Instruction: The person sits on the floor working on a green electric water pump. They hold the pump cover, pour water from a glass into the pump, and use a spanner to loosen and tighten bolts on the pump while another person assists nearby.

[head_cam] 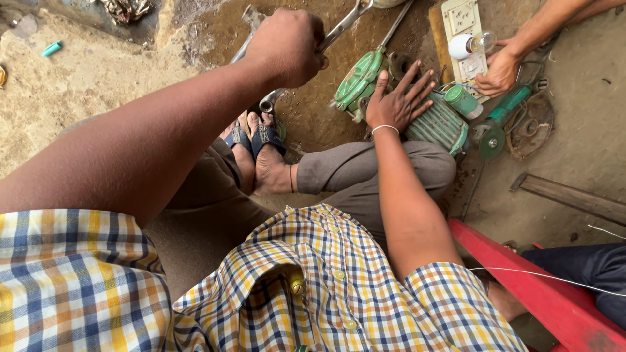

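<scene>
Gripped long steel wrench [339,29] w/ L hand [287,45], pressed R hand [399,98] flat, fingers spread, on green ribbed motor housing [440,124]; motor part-stripped, unfinished.

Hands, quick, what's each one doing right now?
Left hand: closed around a long silver metal wrench.
Right hand: open, flat on the green ribbed metal motor.

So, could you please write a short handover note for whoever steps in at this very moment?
Left hand: closed around the handle of a long metal spanner, raised above the ground.
Right hand: flat, fingers spread, pressing on the green ribbed motor on the dirt ground.
Another person's hand is at the switchboard beside a bulb, with wires near the motor.
Done: the motor's green end cover seems to lie detached beside it.
Left: cannot tell which fastener the spanner is meant for; none is engaged now.
</scene>
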